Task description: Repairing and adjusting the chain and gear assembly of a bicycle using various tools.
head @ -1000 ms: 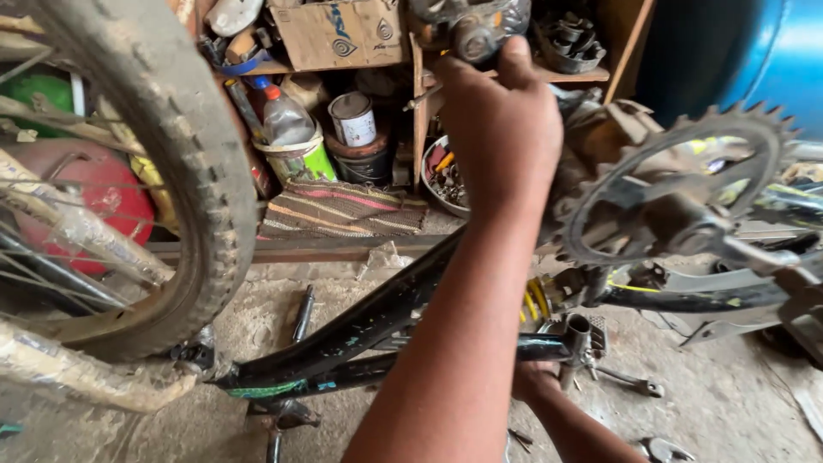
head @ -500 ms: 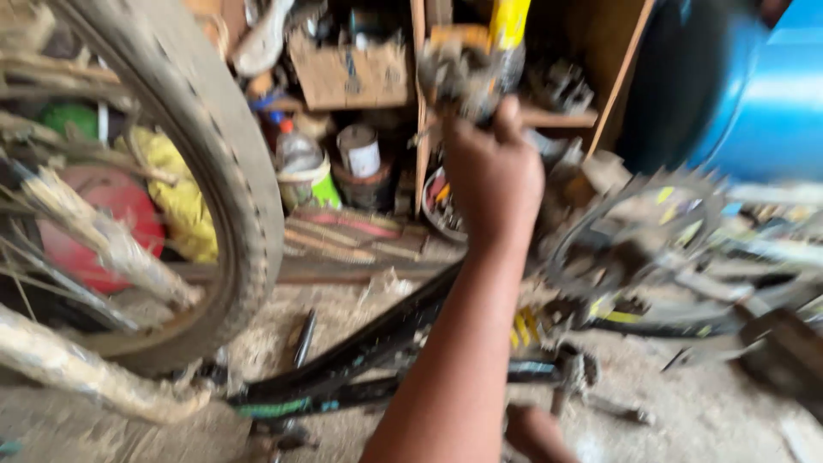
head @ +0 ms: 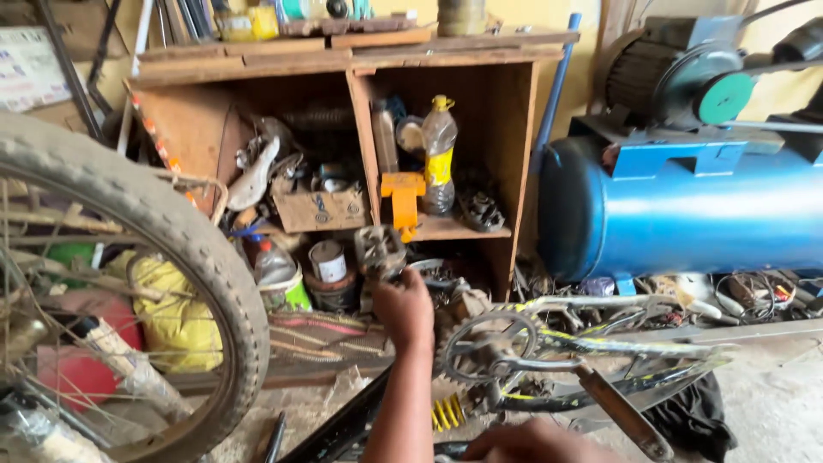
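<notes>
My left hand (head: 405, 310) is raised in front of the shelf, shut on a dirty metal bicycle pedal (head: 380, 251) that sticks up above my fingers. Just right of that wrist is the toothed chainring (head: 484, 347) of an overturned bicycle, with its rusty crank arm (head: 621, 411) pointing down to the right. My right hand (head: 531, 441) shows only as knuckles at the bottom edge, closed around the black bicycle frame (head: 343, 433). A yellow coil spring (head: 446, 413) sits between my two arms.
A big muddy tyre and spoked wheel (head: 201, 274) fills the left. Behind stands a wooden shelf (head: 446, 73) crammed with a cardboard box (head: 321, 208), a yellow-labelled bottle (head: 439, 154) and tins (head: 327, 261). A blue compressor tank (head: 686, 214) stands at the right; a black cloth (head: 694, 411) lies on the floor.
The view has pulled back and tilted up, so the whole shelf and the blue tank now show. My left hand still holds the pedal up; the right hand has come into view at the bottom.
</notes>
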